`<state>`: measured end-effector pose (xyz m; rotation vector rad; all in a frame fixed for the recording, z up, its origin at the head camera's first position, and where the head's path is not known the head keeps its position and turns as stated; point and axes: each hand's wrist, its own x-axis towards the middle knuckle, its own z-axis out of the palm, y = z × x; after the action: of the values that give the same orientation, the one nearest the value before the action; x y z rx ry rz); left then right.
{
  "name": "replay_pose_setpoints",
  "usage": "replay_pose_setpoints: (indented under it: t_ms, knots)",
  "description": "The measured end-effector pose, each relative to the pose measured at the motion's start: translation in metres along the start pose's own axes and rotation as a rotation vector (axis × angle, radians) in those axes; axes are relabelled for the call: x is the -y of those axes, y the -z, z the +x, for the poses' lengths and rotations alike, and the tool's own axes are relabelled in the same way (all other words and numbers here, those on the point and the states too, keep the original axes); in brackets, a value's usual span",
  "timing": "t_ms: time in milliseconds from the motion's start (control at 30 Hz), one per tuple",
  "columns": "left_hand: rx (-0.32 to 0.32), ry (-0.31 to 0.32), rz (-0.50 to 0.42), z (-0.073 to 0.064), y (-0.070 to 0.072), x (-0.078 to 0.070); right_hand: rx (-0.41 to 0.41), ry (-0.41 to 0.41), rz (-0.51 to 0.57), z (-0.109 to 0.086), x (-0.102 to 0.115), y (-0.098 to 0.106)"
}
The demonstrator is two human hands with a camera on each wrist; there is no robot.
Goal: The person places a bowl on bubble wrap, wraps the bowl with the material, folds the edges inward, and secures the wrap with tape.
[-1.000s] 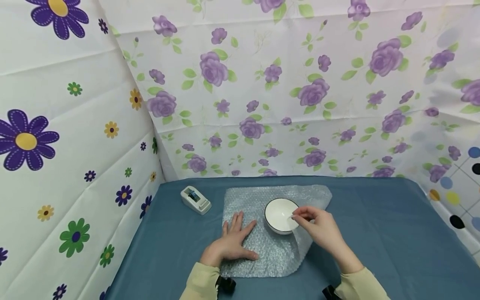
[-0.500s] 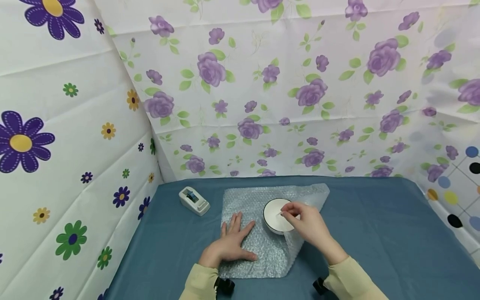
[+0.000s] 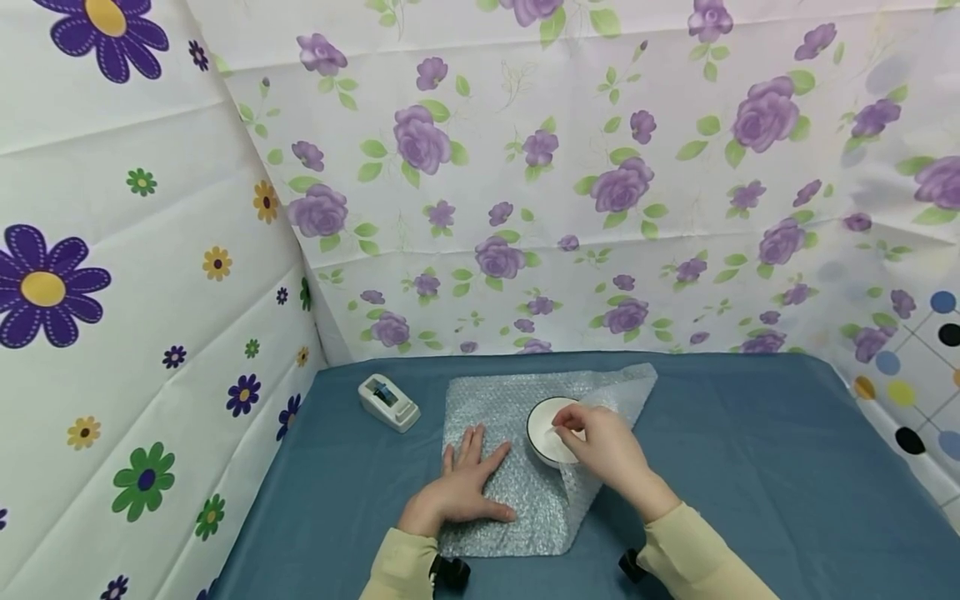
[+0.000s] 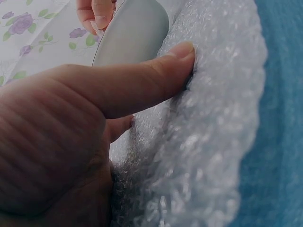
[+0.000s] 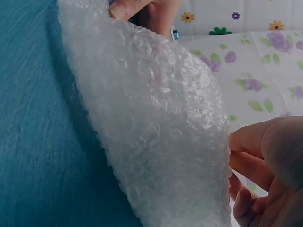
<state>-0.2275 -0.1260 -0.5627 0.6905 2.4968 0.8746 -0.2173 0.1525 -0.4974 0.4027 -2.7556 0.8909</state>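
A white bowl [image 3: 542, 425] with a dark rim stands on a sheet of bubble wrap [image 3: 495, 400]. My right hand [image 3: 603, 446] pinches the sheet's right edge and holds it folded up over the bowl's right side, partly hiding the bowl. In the right wrist view the raised bubble wrap [image 5: 142, 109] slopes up to the fingertips [image 5: 236, 142]. My left hand [image 3: 461, 492] presses flat on the sheet left of the bowl, fingers spread. The left wrist view shows the thumb [image 4: 156, 78] on the wrap, with the bowl [image 4: 135, 35] just beyond.
A white tape dispenser [image 3: 388, 402] sits at the back left, beside the sheet. The blue tablecloth [image 3: 750, 467] covers the table. Flowered cloth walls [image 3: 450, 208] rise behind it and along the left side.
My right hand has moved left, drawing the edge of the bubble wrap further over the bowl. My left hand stays in place on the sheet.
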Motion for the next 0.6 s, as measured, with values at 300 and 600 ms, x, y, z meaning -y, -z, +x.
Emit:
replay_pose_setpoints:
  t_ms: [300, 600]
  knots:
    - [0.002, 0.003, -0.001, 0.000, -0.001, 0.000, -0.013, 0.017, -0.009, 0.003, 0.001, -0.003]
    - [-0.002, 0.002, 0.000, 0.000, 0.000, -0.002, -0.048, 0.048, -0.061, 0.002, -0.003, -0.011]
